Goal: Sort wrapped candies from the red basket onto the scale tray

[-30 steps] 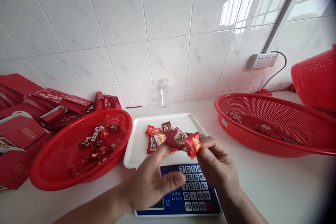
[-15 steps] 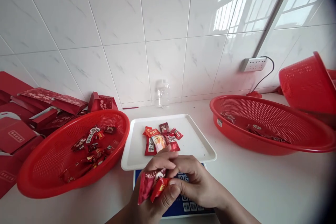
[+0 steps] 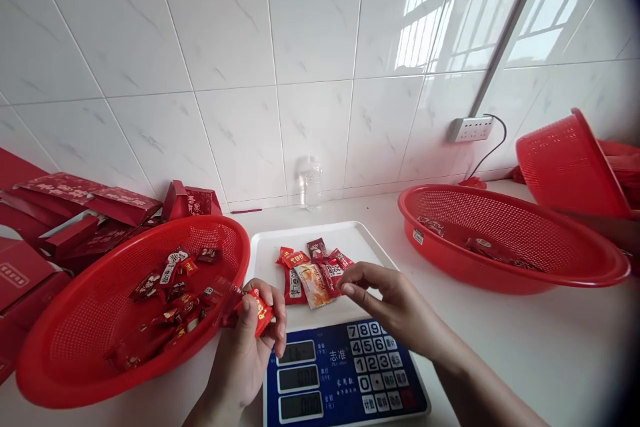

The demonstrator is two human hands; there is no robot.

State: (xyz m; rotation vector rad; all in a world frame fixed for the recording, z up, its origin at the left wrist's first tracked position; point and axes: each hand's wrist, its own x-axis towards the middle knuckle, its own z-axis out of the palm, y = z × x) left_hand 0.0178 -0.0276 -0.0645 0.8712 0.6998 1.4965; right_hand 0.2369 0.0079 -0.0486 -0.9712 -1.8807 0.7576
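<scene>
My left hand [image 3: 250, 347] is closed around wrapped candies, with a red and gold candy [image 3: 263, 313] showing between thumb and fingers beside the rim of the left basket. My right hand [image 3: 395, 303] hovers over the right side of the white scale tray [image 3: 373, 250], thumb and fingers pinched near the pile. Whether a candy is between those fingertips is hidden. On the tray lie several candies: a dark red candy [image 3: 316, 249], an orange-cream candy [image 3: 313, 285] and a red candy with a white label [image 3: 295, 285]. The blue scale panel [image 3: 345, 373] is below.
A red basket [image 3: 60, 373] on the left holds several candies. Another shallow red basket [image 3: 500, 273] is on the right, a tilted red basket [image 3: 555, 160] behind it. Red boxes [image 3: 60, 190] pile up at far left. A clear plastic container [image 3: 312, 183] stands by the wall, below a power strip [image 3: 471, 129].
My hands have parted: the left moved left with its candies, the right moved up and right over the tray. The scale's keypad and displays have come into view.
</scene>
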